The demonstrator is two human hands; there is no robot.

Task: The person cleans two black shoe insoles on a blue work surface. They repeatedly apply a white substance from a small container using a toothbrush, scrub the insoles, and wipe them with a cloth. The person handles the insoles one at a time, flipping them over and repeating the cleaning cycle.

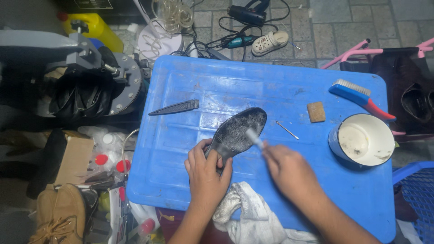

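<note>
Paving stones form the floor, and on them stands a blue plastic lid (271, 86) that serves as the work surface, with clutter crowding its left side.

From the head camera, the left hand (205, 174) has its fingers curled shut around the heel end of a dark shoe sole (237, 131), which lies near the middle of the lid with its grey, dusty face up. The sole's long axis runs on a slant, from the left hand at lower left up to the toe at upper right. The right hand (289, 169) is pinched shut on a small white brush (254, 138), whose tip rests on the sole's middle, just right of the left hand's fingers. Both hands are close to the sole; the left one actually grips it. A white rag (246, 210) lies crumpled at the lid's near edge between the forearms.

Farther right sit a white bowl (364, 140), a tan sponge block (316, 111) and a blue scrubbing brush (359, 96). A thin metal pin (287, 130) lies beside the sole's toe, and a grey pointed tool (175, 107) lies to the upper left.
</note>
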